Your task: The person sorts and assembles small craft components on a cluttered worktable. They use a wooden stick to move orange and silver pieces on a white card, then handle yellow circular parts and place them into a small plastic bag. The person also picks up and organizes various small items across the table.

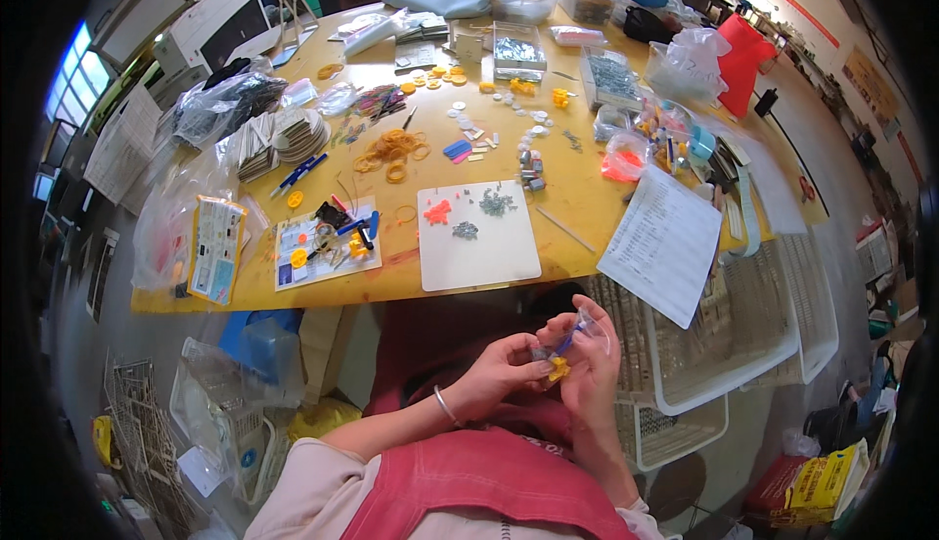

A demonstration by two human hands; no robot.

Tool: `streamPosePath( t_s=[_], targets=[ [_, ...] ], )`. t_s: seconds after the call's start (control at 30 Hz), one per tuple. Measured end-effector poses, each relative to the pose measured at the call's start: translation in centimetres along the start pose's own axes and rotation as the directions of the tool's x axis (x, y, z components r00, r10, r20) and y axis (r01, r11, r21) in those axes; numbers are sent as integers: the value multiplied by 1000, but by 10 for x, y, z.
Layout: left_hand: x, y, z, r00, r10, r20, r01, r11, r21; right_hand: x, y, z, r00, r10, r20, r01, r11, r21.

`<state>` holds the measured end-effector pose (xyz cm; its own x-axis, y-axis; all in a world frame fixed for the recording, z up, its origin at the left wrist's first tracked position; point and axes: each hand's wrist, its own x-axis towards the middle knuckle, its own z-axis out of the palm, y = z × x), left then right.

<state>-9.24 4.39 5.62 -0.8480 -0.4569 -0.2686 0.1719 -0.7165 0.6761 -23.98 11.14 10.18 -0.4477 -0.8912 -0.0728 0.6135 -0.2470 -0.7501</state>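
Over my lap, in front of the table's near edge, both hands are together at a small clear plastic bag (599, 331). A thin blue piece shows in or behind its film, and a small yellow plastic part (558, 369) is between my hands. My left hand (489, 376) is closed in a pinch at the bag's left side, next to the yellow part. The fingers of my right hand (597, 369) curl round the bag from the right. Whether the yellow part is inside the bag, I cannot tell. Beyond my hands, a white board (479, 264) carries small piles of orange and grey pieces.
On the yellow table (391, 289) lie a printed card with small parts (337, 271), rubber bands (391, 152), white discs (533, 134) and a paper sheet (660, 242) overhanging the edge. Plastic tubs (523, 0) stand at the back. White baskets (724, 374) are below right.
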Motion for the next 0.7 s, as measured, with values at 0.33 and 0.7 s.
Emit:
streamPosePath(
  t_s=[0.33, 0.7],
  targets=[
    [-3, -11, -14, 997, -57, -47, 61, 993, 99, 2, 5, -1, 1000, -8, -22, 8, 1000, 15],
    [-10, -7, -29, 1000, 6, 26, -8, 997, 79, 15, 15, 9, 999, 48, 20, -48, 999, -2]
  ],
)
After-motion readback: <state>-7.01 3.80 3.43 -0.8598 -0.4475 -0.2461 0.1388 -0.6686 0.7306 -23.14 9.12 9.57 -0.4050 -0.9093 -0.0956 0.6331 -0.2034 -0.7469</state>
